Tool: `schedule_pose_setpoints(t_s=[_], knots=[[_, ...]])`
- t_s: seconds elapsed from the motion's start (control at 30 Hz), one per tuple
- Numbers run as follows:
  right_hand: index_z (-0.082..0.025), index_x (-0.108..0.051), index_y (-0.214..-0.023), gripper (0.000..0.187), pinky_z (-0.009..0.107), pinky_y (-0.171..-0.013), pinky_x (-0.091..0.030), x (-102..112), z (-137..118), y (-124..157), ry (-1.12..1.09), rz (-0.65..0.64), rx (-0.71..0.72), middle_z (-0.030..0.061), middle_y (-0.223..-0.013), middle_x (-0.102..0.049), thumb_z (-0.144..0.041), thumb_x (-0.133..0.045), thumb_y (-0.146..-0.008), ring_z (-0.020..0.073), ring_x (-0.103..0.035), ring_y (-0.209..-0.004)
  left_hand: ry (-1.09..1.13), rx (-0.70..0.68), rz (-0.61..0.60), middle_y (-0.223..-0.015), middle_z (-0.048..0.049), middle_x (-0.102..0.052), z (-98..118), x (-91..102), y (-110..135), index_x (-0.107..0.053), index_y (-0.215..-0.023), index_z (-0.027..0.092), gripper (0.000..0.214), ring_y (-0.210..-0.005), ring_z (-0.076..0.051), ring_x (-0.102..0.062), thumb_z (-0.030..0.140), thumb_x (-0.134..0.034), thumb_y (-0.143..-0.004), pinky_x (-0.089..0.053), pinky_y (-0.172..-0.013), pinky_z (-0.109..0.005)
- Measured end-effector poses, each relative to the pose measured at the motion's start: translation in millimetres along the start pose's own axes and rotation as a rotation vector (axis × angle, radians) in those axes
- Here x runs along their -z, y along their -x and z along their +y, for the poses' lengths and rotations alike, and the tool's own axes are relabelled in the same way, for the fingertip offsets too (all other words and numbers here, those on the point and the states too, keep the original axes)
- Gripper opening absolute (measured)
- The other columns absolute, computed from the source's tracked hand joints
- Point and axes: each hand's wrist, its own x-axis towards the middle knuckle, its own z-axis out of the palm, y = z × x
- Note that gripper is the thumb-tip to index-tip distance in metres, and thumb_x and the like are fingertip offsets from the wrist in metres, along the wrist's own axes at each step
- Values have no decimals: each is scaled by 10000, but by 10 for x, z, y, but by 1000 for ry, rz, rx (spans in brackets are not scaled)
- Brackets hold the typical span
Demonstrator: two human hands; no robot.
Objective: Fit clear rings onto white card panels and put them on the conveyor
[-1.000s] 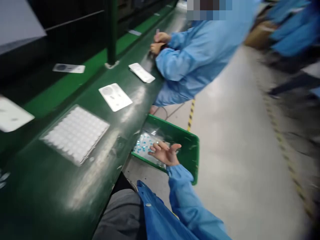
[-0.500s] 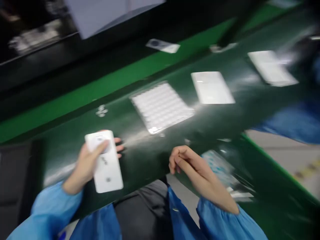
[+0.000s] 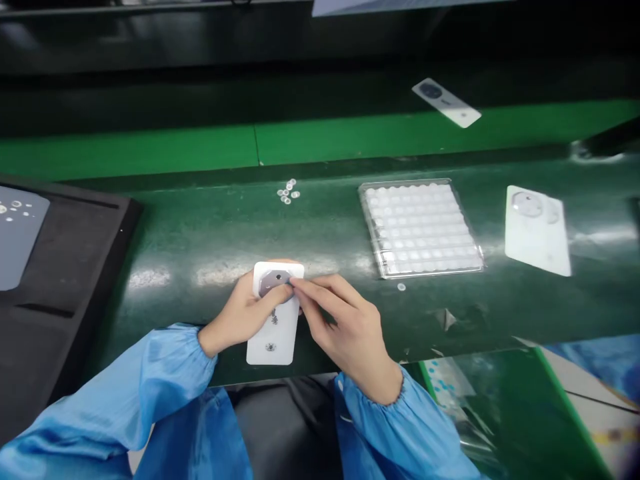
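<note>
My left hand (image 3: pixel 240 317) grips a white phone back cover (image 3: pixel 274 327) from its left side, holding it over the dark green table (image 3: pixel 200 233) near the front edge. The cover has a grey round camera area at its top. My right hand (image 3: pixel 345 327) has its fingers pinched together at that camera area, touching the cover's top; whether something small sits between the fingertips I cannot make out. Both arms wear blue sleeves.
A clear blister tray (image 3: pixel 419 227) of small round parts lies right of centre. Another white cover (image 3: pixel 537 230) lies further right, one more (image 3: pixel 447 102) on the green belt behind. Loose small rings (image 3: pixel 288 191) sit mid-table. A black foam tray (image 3: pixel 55 267) is left, a green bin (image 3: pixel 505 407) lower right.
The view swung left from the bin to the table. My right hand left the bin and came up to pinch at the cover's camera area; my left hand brought the cover in.
</note>
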Motion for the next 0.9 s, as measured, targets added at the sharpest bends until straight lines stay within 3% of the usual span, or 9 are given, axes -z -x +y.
schedule_pose_setpoints(t_s=[0.1, 0.23, 0.53, 0.6, 0.77, 0.9], knots=[[-210, -751, -1150, 230, 294, -736, -584, -52, 40, 11, 94, -12, 8, 62, -945, -744, -138, -583, -1010, 167, -716, -791, -5, 6, -30, -796, -2, -694, -16, 0, -8, -664, -1140, 133, 340, -664, -145, -645, 244, -654, -819, -491, -565, -216], [-234, -741, -1156, 210, 288, -745, -587, -63, 39, -5, 105, -13, 13, 44, -964, -761, -162, -615, -1004, 163, -721, -802, -101, -88, -50, -803, 6, -676, -55, 1, -18, -676, -1039, 134, 243, -687, -133, -623, 169, -601, -811, -485, -592, -212], [-210, -657, -994, 127, 281, -609, -500, -99, -21, -40, 172, -36, -37, 48, -901, -717, -168, -542, -1027, 160, -680, -736, -166, -138, -76, -1001, -29, -731, -62, 11, -15, -682, -1171, 152, 363, -892, -178, -677, 122, -572, -827, -541, -774, -257], [-211, -634, -988, 126, 278, -608, -490, -93, -32, -37, 89, -52, -123, 48, -911, -680, -178, -520, -1031, 155, -651, -729, -147, -134, -76, -1006, -33, -732, -41, 13, -21, -688, -1133, 156, 316, -897, -182, -678, 149, -593, -832, -540, -779, -261], [-211, -597, -938, 132, 262, -622, -523, -7, -33, -57, -355, -107, -389, 21, -873, -574, -240, -520, -1041, 143, -609, -728, -45, -17, -107, -738, 5, -644, 10, 13, -39, -682, -972, 133, 175, -633, -133, -593, 235, -633, -838, -487, -581, -225], [-215, -645, -993, 92, 256, -603, -526, -19, -1, -58, -292, -55, -333, 23, -903, -608, -206, -558, -1022, 136, -622, -717, -3, 6, -101, -743, 5, -649, 12, 7, -44, -684, -949, 132, 161, -627, -127, -595, 225, -644, -825, -480, -560, -210]])
